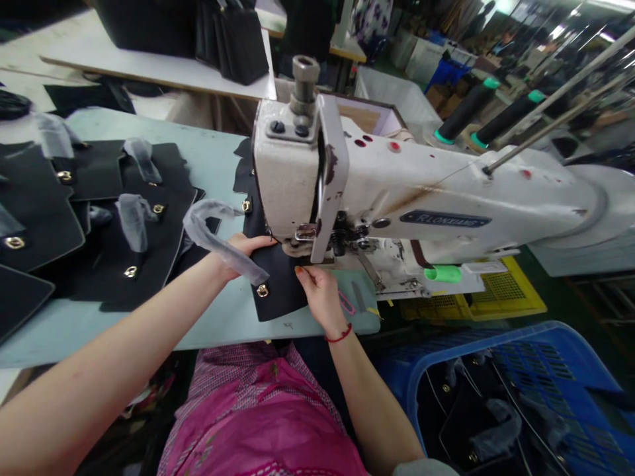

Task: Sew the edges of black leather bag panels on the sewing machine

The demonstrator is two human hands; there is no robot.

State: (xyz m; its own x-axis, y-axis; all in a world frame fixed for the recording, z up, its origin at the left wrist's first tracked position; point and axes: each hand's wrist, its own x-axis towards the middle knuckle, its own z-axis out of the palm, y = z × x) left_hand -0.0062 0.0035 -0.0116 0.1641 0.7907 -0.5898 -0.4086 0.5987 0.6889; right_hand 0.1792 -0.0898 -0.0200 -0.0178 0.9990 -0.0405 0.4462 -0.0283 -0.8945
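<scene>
A black leather panel [278, 287] with a gold clasp and a plastic-wrapped strap [218, 241] lies under the head of a white sewing machine [397, 192]. My left hand [243, 251] rests flat on the panel's left side, fingers stretched toward the needle area. My right hand [317, 291] sits on the panel's right edge just below the presser foot, fingers curled and pressing the leather. A red string circles my right wrist.
Several black panels with gold clasps [99, 218] are stacked on the pale green table [213, 152] at left. A blue crate [501, 396] with more panels stands at lower right, a yellow crate [496, 297] behind it. Thread cones [466, 109] stand beyond the machine.
</scene>
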